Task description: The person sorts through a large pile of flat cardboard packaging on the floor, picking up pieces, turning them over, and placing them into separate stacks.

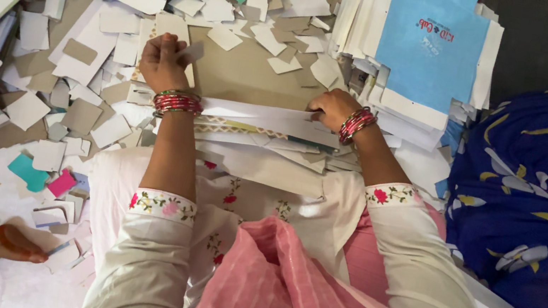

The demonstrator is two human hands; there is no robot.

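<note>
While our left hand (164,60) pinched a small scrap tab (192,52) and our right hand (333,106) pressed the cardboard sheet (250,72) between them, we judged a hard tug might tear it; loose scraps (79,116) crowded our fingers.

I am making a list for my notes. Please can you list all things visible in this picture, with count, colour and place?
cardboard sheet: one, brown, centre, under both hands
cardboard scrap: one, brown, pinched in left hand
scrap pieces: many, white and brown, left and top
blue sheet: one, atop white stack, upper right
blue patterned cloth: one, right
other person's hand: one, lower left
left hand: red bangles
right hand: red bangles, pressing white strips
</note>
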